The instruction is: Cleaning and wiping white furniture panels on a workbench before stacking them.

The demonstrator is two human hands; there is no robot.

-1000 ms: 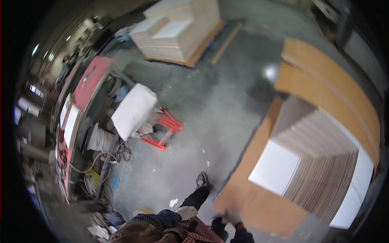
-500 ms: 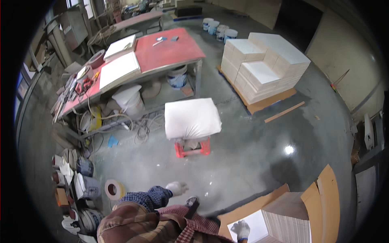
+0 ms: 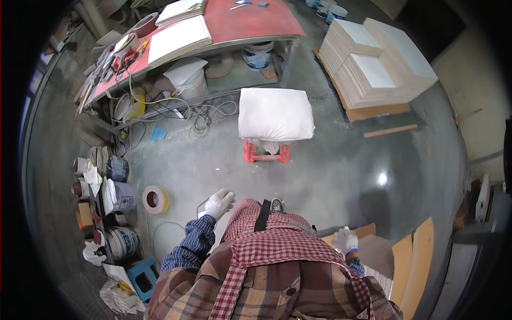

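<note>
- While both gloved hands hang free, left hand (image 3: pixel 219 203) spread, right hand (image 3: pixel 345 239) loose, nearest are stacked boards (image 3: pixel 380 255).
- Boards look stiff, heavy; grip opposite edges.

Both gloved hands (image 3: pixel 219 203) (image 3: pixel 345 240) hang empty

Open concrete floor (image 3: pixel 346 176) lies ahead, between the white sack on its red stool (image 3: pixel 274 114) and the person's legs; passage there is unobstructed. Left hand (image 3: pixel 218 204), gloved, hangs over bare floor with a tape roll (image 3: pixel 155 199) near on its left. Further left, paint cans (image 3: pixel 114 205) crowd the wall. Cables (image 3: pixel 197 114) trail from under the red desk (image 3: pixel 250 24). Right hand (image 3: pixel 345 240) rests against stacked boards (image 3: pixel 413 261), which block that side. A pallet of white panels (image 3: pixel 373 66) closes the far right.
</note>
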